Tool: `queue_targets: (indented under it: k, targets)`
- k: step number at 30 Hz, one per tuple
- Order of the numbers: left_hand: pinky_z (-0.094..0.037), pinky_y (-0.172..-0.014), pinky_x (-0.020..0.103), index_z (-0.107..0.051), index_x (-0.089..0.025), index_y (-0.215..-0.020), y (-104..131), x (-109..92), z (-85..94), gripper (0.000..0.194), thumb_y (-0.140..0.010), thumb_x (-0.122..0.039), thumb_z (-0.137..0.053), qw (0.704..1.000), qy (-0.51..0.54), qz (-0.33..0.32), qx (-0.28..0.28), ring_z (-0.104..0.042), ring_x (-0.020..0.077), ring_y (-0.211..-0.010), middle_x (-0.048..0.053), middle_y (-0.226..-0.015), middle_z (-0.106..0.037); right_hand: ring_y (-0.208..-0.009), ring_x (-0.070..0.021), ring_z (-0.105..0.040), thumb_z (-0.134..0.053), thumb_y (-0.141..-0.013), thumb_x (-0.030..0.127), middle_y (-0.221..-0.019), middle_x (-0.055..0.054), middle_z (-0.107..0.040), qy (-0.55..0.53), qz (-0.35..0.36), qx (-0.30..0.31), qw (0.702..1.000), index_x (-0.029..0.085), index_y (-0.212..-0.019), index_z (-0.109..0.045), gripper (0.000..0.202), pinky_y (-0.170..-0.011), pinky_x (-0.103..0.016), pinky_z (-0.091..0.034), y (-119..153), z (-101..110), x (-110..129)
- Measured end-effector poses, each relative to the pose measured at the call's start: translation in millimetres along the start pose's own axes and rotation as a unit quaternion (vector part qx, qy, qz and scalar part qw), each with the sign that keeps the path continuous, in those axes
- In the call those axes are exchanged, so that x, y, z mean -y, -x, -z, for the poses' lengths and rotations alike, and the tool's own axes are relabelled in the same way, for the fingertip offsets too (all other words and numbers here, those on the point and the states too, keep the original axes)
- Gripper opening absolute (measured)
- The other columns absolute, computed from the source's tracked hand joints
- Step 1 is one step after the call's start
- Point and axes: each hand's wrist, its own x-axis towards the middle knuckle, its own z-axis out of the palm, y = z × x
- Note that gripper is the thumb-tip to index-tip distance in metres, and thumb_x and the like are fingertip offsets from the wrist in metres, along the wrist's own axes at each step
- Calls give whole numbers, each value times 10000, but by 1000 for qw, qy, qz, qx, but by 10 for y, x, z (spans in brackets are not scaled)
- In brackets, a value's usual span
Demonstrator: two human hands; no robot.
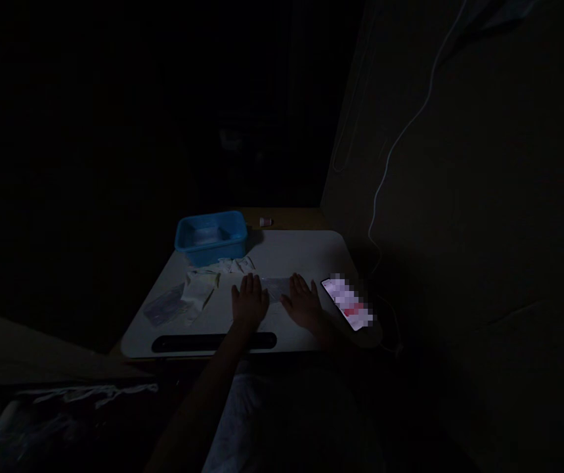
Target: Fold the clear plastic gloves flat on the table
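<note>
Examining the white tabletop [301, 253] in dim light, we find both of the person's hands palm down near its front half. The left hand [251, 299] is opened flat, fingers extended forward and close together, the thumb set apart towards the right; we see nothing grasped in it. The right hand [304, 303] is likewise unclenched, fingers stretched forward and thumb pointing inward, with no item gripped. Between the two hands we record a clear plastic piece [276, 289], lying flat on the tabletop. Its ends reach the inner edges of both hands; how far it runs beneath the palms we cannot tell.

To the left of the left hand we note a whitish packet [199, 289], partly overlapping a clear plastic bag [165, 305]. Beyond them, crumpled white pieces [236, 265] lie just in front of a blue basin [213, 251], whose contents are too dark to identify. Right of the right hand, and apart from it, we observe a phone [343, 303] lying aslant with its screen lit. A black slot [213, 341] runs along the front edge.
</note>
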Motion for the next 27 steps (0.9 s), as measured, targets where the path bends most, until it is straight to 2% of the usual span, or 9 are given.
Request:
queue_targets:
  k: [5,11,13,15,19,22,27]
  targets:
    - [-212,-1032,518,-304,-81,-1356,-7,-3,-4,557,-883,-351,-187,1000,1,1,5,-253,262,-1319,143,-1430,-284,-1336,-224,-213,-216,-901,463,-1427,-143,-284,-11,-1,3,1000,78,-1358,-307,604,-1069,-471,-108,-9,-18,-13]
    - [-197,-1035,516,-304,-84,-1357,-10,-3,-25,559,-883,-358,-192,1000,2,2,2,-253,265,-1317,149,-1427,-289,-1336,-250,-202,-255,-896,426,-1422,-181,-285,-14,-53,-8,998,19,-1346,-306,609,-1065,-455,-130,-32,5,-4]
    - [-195,-1035,513,-302,-82,-1357,-8,-5,-23,556,-881,-352,-200,1000,0,2,0,-250,261,-1318,152,-1428,-287,-1347,-247,-169,-249,-902,402,-1429,-169,-275,-10,-37,-22,999,30,-1351,-300,586,-1069,-461,-113,-44,26,33]
    - [-197,-1034,512,-301,-83,-1357,-6,-8,-15,552,-881,-346,-204,1000,-2,2,-4,-253,258,-1316,154,-1426,-290,-1354,-235,-145,-236,-907,394,-1436,-147,-271,-7,9,-29,1000,56,-1358,-297,566,-1078,-455,-90,-62,41,91]
    - [-206,-1031,505,-318,-92,-1351,-5,-10,7,538,-879,-330,-215,1000,-5,0,0,-264,259,-1311,153,-1421,-304,-1348,-216,-176,-222,-913,404,-1435,-125,-279,-14,85,-11,996,91,-1359,-307,552,-1084,-456,-76,-103,32,208]
    - [-219,-1025,508,-319,-89,-1350,-1,-10,20,537,-878,-324,-220,1000,-6,1,9,-265,265,-1310,154,-1422,-302,-1336,-219,-216,-219,-913,419,-1425,-137,-290,-17,89,3,996,91,-1350,-326,557,-1079,-469,-84,-117,7,243]
    - [-218,-1030,507,-317,-86,-1351,2,-5,-2,541,-877,-333,-230,1000,-4,-2,3,-265,263,-1313,155,-1423,-296,-1337,-221,-216,-196,-908,455,-1425,-142,-282,-17,55,12,998,86,-1348,-332,590,-1074,-467,-105,-113,-33,232]
